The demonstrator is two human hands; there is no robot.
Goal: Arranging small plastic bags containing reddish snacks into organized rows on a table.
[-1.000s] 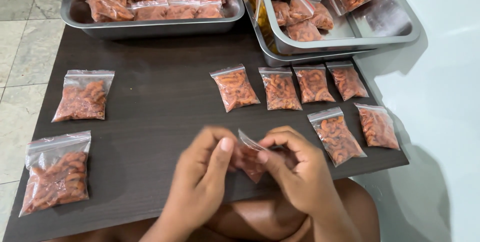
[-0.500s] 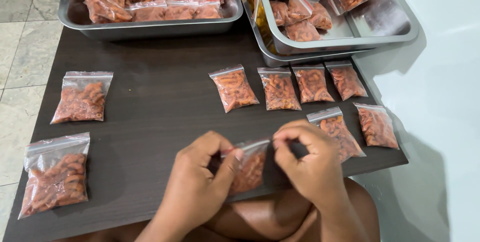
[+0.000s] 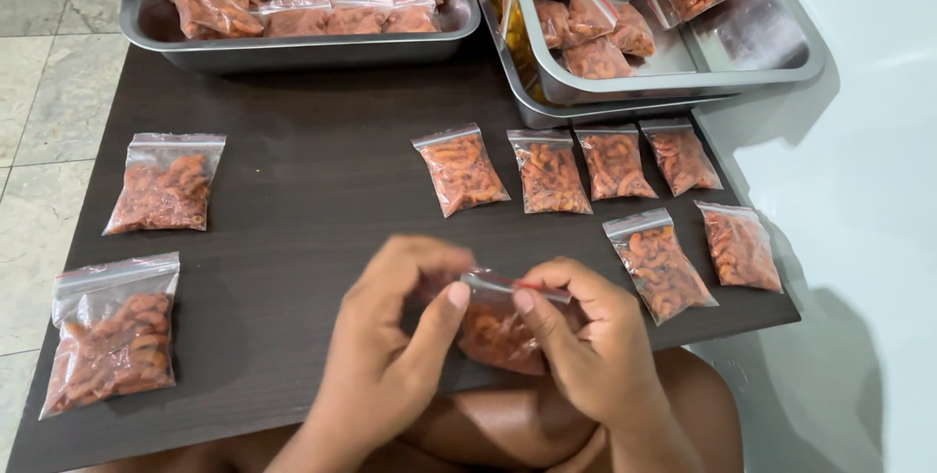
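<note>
Clear zip bag of orange-red snacks

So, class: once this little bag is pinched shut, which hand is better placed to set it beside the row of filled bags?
Probably the right hand: it holds the small bag nearest the row of filled bags.

Dark wooden table with snack bags and steel trays.
</note>
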